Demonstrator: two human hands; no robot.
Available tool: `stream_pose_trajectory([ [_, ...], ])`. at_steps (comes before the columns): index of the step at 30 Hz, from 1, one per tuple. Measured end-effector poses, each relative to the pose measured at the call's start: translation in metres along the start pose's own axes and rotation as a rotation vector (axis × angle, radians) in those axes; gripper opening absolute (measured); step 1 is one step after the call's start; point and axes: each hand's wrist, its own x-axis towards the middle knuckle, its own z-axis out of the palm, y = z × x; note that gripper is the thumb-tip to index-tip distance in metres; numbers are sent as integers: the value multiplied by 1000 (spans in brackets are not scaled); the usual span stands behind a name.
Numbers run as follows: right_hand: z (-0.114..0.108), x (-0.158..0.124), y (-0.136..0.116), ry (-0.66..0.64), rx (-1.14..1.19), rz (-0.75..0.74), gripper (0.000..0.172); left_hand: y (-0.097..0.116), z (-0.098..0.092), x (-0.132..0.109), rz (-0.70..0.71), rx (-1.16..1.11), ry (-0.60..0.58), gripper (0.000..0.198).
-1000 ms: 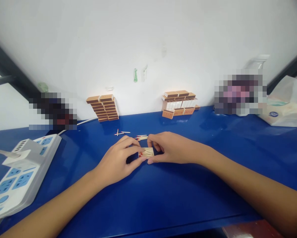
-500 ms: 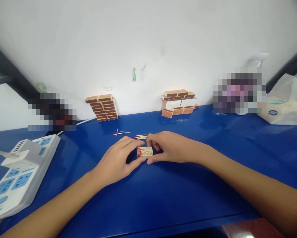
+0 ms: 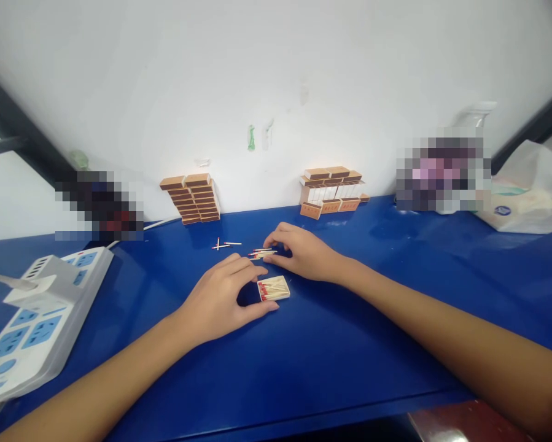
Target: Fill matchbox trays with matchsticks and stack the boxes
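A small open matchbox tray [image 3: 282,287] full of red-tipped matches lies on the blue table. My left hand [image 3: 229,294] is around the tray's left end, thumb along the near edge and fingers at the far left corner, thumb and fingers apart. Just behind the tray is a small pile of loose matches [image 3: 263,253]. My right hand [image 3: 298,250] is over the right end of that pile, its thumb and fingers parted around the match ends, with nothing lifted. Farther left lie a few loose matches [image 3: 225,245], one across another.
Two stacks of matchboxes stand against the wall, one at the left [image 3: 193,199] and one at the right [image 3: 331,191]. A white power strip [image 3: 50,331] with a plugged-in adapter lies at the left. A plastic-wrapped pack [image 3: 519,205] is at the right, beside a blurred object.
My right hand has left the tray and moved up to the loose matches. My left hand stays by the tray, its thumb and fingers a little wider; the tray is now slightly tilted and more visible.
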Motion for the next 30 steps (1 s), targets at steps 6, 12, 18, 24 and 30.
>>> stream_pose_trajectory([
  [6,0,2,-2,-26,-54,19,9,-2,-2,1,-36,-5,-3,31],
  [12,-12,-9,-8,-148,-99,92,11,-2,-1,2,-35,-8,-3,29],
  [18,-17,-13,-13,-193,-94,159,11,-3,0,1,-38,-4,-6,28],
  [24,-18,-13,-13,-203,-66,134,13,-4,0,1,-34,-12,-3,28],
  [30,-21,-14,-13,-240,-49,142,17,-4,1,2,-39,-20,-5,27],
])
